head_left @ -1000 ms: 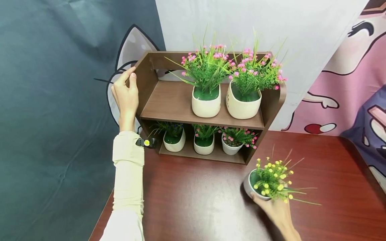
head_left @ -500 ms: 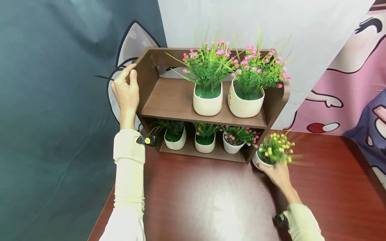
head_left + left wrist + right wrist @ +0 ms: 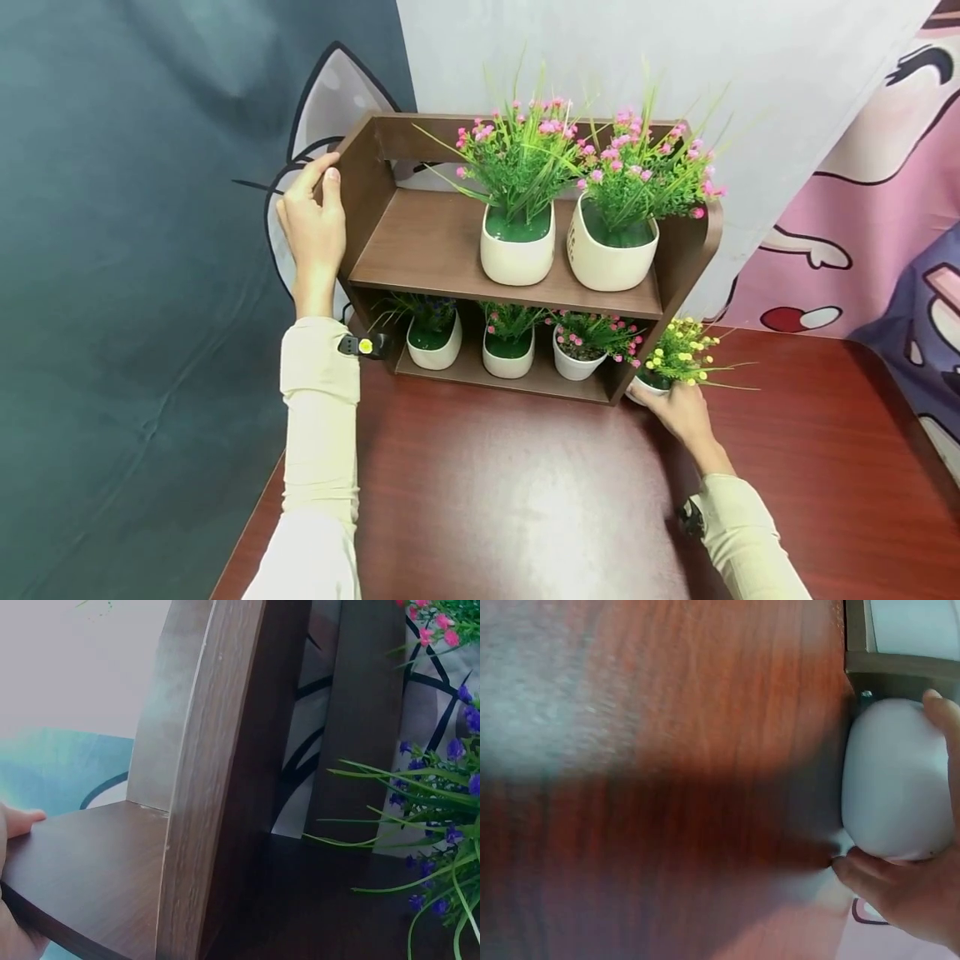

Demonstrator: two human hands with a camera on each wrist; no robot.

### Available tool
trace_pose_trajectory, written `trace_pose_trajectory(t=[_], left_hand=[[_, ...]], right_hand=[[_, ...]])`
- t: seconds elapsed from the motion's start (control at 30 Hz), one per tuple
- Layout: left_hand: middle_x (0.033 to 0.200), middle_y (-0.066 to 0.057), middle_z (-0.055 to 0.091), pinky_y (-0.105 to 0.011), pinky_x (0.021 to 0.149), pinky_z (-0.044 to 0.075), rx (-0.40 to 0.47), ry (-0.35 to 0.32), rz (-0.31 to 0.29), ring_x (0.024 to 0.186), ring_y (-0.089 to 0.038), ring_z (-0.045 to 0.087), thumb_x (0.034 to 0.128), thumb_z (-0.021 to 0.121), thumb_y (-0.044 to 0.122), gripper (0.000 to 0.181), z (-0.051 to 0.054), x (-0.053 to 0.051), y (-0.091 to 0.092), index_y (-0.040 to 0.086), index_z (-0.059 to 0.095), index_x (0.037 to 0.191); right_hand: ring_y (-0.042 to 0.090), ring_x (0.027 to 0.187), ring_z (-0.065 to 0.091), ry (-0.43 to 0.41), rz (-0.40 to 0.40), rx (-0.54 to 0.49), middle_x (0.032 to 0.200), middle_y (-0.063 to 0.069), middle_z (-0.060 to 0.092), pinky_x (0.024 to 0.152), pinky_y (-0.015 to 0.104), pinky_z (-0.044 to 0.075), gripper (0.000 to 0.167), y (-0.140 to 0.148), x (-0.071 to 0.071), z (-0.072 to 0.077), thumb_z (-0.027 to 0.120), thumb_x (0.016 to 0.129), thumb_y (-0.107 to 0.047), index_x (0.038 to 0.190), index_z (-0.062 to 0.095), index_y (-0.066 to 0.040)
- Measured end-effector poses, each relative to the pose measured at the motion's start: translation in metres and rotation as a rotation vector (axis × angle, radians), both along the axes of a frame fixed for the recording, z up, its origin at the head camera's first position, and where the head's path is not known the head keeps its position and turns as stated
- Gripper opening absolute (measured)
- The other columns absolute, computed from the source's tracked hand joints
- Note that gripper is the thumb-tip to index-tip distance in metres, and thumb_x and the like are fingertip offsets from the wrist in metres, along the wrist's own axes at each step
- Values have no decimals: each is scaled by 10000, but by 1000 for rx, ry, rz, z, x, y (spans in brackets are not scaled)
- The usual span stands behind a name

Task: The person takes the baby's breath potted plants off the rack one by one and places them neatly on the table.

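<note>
The yellow-flowered plant is in its white pot at the far part of the tabletop, just beside the front right corner of the shelf unit. Whether the pot's base rests on the wood, or its wall touches the unit, I cannot tell. The right hand grips this pot from the near side, its digits curled round two sides of the wall.

The left hand pinches the edge of the unit's left side panel near its top, thumb on one face and fingers on the other.

On the upper board, toward its right end, two pink-flowered plants stand side by side in cream pots: one right of the middle, one close to the right side panel. Along the front edge of the lower board stand three smaller plants: a purple-flowered plant at the left end, a pink-flowered one in the middle and another pink-flowered one at the right end, its blooms spilling toward the corner.

Pale sleeves cover both forearms, with a small black device at each wrist. Past the tabletop's far edge hangs a pink cartoon cloth; a dark grey-green cloth hangs beyond its left edge.
</note>
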State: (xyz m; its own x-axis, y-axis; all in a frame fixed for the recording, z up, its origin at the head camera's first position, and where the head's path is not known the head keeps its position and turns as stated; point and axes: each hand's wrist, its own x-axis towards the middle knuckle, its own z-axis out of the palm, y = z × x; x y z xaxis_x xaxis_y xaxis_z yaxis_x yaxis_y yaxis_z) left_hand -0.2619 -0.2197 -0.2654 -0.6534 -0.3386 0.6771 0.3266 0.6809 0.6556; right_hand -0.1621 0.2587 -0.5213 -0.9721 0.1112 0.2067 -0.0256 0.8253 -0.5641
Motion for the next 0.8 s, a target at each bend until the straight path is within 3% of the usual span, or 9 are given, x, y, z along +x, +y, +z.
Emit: trace_pose_trajectory(t=[0.1, 0.17, 0.27, 0.37, 0.5, 0.6, 0.8], left_hand=[[1126, 76, 651, -246, 814, 415, 8, 6, -8, 996, -70, 583, 941, 529, 227, 256, 2, -1, -1, 198, 695, 1133], [1126, 71, 651, -242, 831, 415, 13, 16, -4, 1021, -48, 573, 941, 528, 221, 255, 5, -2, -2, 192, 696, 1130], [1123, 68, 653, -237, 840, 411, 17, 31, 7, 1025, -38, 568, 939, 530, 218, 253, 9, -2, -5, 186, 699, 1125], [1112, 60, 659, -239, 824, 417, 9, 38, 12, 1012, -33, 574, 936, 530, 220, 255, 10, -2, -5, 179, 701, 1121], [1107, 56, 661, -256, 770, 414, 1, 40, 10, 878, -76, 596, 933, 532, 220, 254, 7, -2, 0, 180, 702, 1118], [1114, 50, 658, -277, 728, 396, -2, 38, 12, 769, -152, 563, 934, 532, 218, 254, 2, -1, 2, 176, 700, 1121], [1122, 15, 655, -303, 716, 398, -17, 43, 3, 762, -193, 565, 935, 527, 211, 262, -4, -2, 1, 150, 693, 1129]], right_hand=[[472, 612, 572, 17, -10, -20, 683, 312, 584, 513, 555, 422, 591, 1, -5, 3, 766, 691, -428, 972, 572, 55], [476, 630, 576, 37, -16, -38, 713, 315, 592, 518, 560, 422, 649, -1, -9, 5, 781, 674, -435, 1061, 541, 28], [453, 599, 571, 48, -44, -48, 662, 281, 586, 507, 552, 418, 603, -5, -14, 4, 782, 663, -447, 933, 575, 50], [440, 557, 557, 44, -99, -43, 595, 262, 560, 495, 548, 409, 547, -9, -15, 3, 773, 654, -457, 676, 571, 51], [436, 539, 549, 33, -134, -23, 569, 253, 544, 499, 551, 408, 536, -6, -9, 1, 771, 645, -458, 522, 516, -3], [438, 538, 550, 28, -147, -16, 573, 252, 545, 503, 552, 413, 531, -5, -4, -4, 772, 639, -458, 499, 495, -27], [412, 524, 544, 56, -209, -29, 599, 230, 555, 509, 547, 416, 525, -10, -1, -13, 779, 634, -459, 492, 476, -54]])
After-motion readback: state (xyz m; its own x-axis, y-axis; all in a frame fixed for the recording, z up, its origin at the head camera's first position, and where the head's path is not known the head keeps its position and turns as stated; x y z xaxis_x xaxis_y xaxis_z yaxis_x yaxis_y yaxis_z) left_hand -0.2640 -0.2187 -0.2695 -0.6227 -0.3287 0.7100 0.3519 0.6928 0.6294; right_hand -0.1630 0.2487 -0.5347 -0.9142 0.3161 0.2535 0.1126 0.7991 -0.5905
